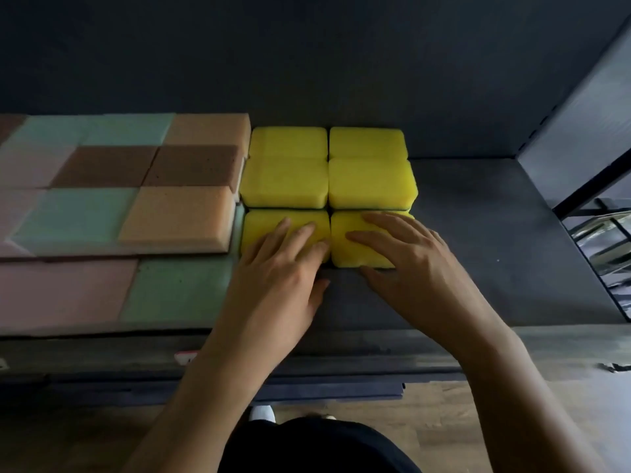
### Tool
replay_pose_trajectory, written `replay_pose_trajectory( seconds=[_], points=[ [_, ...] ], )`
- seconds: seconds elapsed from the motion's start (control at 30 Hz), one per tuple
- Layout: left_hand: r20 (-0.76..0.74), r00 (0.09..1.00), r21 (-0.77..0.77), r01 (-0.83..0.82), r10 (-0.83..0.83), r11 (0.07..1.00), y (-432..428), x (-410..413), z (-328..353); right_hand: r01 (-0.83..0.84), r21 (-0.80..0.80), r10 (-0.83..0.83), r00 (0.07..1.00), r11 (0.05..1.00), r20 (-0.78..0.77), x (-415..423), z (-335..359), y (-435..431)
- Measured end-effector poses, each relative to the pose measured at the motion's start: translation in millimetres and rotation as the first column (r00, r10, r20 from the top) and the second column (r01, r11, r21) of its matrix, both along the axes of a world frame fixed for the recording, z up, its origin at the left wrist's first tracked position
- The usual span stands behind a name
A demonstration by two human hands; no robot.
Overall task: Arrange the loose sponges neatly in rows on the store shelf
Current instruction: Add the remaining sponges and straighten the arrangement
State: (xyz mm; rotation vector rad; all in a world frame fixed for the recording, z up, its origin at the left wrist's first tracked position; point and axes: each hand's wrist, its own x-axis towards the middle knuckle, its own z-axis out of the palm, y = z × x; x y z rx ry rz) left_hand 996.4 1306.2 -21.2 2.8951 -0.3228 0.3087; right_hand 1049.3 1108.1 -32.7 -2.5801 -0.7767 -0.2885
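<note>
Now both hands lie flat, fingers straight: the left hand [280, 264] presses the near-left yellow sponge [269, 221], the right hand [406, 264] the near-right yellow sponge [348, 257]. These sit touching in the nearest row of a six-sponge block on the dark shelf [495, 240], just right of pastel sponges [136, 199].

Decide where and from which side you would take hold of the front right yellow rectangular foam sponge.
Probably its front long edge, coming from the front: fingers on top, thumb against the front face. The front right yellow rectangular foam sponge butts the front left sponge and the middle right sponge; only front and right sides are free.
</note>
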Motion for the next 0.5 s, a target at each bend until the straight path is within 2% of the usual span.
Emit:
replay_pose_trajectory(
  seconds=[0.27,0.5],
  points=[
    [0.114,0.984,-0.085,-0.13,0.14,0.988,25,-53,30,-0.142,0.106,0.141,0.99,0.984,0.012,-29,25,34],
    [0.079,0.933,-0.132,-0.34,0.352,0.931,93,-106,41,-0.367,0.153,0.365,0.93,0.917,0.04,-54,44,123]
  ],
)
